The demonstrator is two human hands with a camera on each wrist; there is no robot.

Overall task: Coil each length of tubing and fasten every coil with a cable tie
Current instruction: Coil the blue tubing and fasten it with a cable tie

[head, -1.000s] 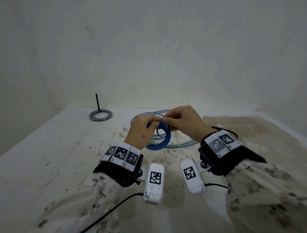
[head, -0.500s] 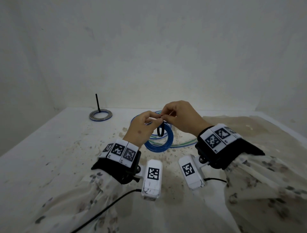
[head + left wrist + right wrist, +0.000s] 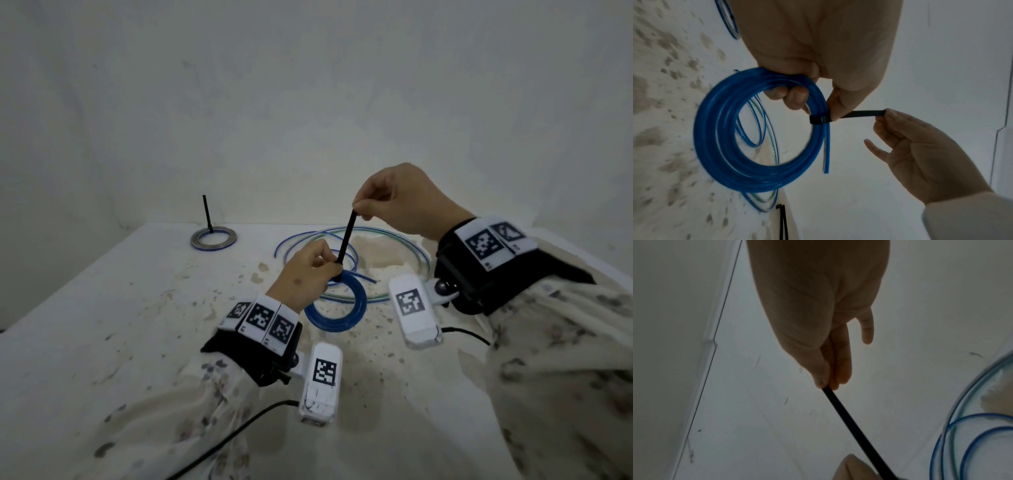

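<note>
Your left hand (image 3: pixel 303 272) grips the blue tubing coil (image 3: pixel 337 310) up off the stained white table (image 3: pixel 102 308), and your right hand (image 3: pixel 399 202) pinches the tail of the black cable tie (image 3: pixel 346 240), so the strap runs taut between them. The head view only gives you a black strap going into your fist. The left wrist view is the good one: you can see the tie's head (image 3: pixel 819 120) wrapped snug around the coil's strands, right beside your thumb, plus the loose tube end (image 3: pixel 826 155) hanging down past it. The right wrist view shows just your thumb and fingertips (image 3: pixel 823 378) clamped on the strap end.

Loose blue and greenish tubing (image 3: pixel 383 236) lies on the table behind your hands. Far left there's a tied coil (image 3: pixel 214 238) with its tie tail sticking straight up. The wrist tags (image 3: pixel 262 317) carry only black-and-white square codes, nothing readable.
</note>
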